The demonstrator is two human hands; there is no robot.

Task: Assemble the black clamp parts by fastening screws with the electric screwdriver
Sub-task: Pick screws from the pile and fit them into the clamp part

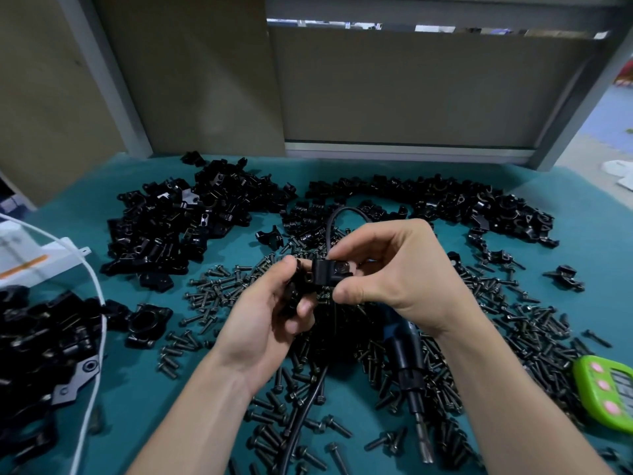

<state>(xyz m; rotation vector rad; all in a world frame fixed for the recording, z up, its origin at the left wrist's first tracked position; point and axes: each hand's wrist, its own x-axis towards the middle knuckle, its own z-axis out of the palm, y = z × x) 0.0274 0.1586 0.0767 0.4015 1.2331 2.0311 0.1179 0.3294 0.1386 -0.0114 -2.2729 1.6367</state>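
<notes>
My left hand (270, 313) grips clamp half (295, 290), right hand (397, 269) pinches mating half (330, 273). Likely light, rigid, slick; grip flat sides.

Timer (606, 392) cut by right edge; part (296, 286) in left hand (267, 317) blurred, perhaps clamp

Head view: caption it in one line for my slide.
Left hand and right hand hold black clamp parts together over scattered screws; electric screwdriver lies below.
</notes>
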